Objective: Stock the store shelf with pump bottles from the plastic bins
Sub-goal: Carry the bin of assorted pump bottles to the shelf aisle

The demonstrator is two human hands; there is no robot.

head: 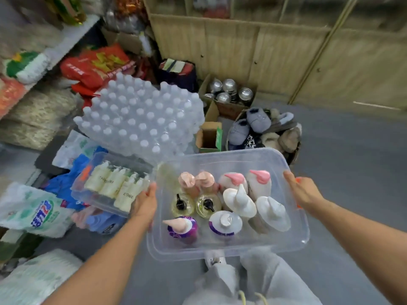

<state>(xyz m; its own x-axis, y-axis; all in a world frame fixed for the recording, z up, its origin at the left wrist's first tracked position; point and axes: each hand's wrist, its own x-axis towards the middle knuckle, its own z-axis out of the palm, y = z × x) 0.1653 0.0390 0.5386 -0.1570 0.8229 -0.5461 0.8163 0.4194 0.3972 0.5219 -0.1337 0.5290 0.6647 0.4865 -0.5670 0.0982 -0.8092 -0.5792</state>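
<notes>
Barely started: left hand [146, 201] and right hand [302, 192] each grip a side of the bin [220, 253], maybe 10 pump bottles [240, 199] between them, all unshelved; 2nd bin [77, 188] beside my left.

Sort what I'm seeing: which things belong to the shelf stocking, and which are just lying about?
Job: clear bin, held by left grip and right grip; pump bottles in it; second bin of cream bottles.
Lying about: wrapped water bottles; slippers; metal pots; red packets.

Open grey floor [352, 183] on the right; water-bottle pack [141, 119], second bin [110, 179] and bags [33, 210] close left
</notes>
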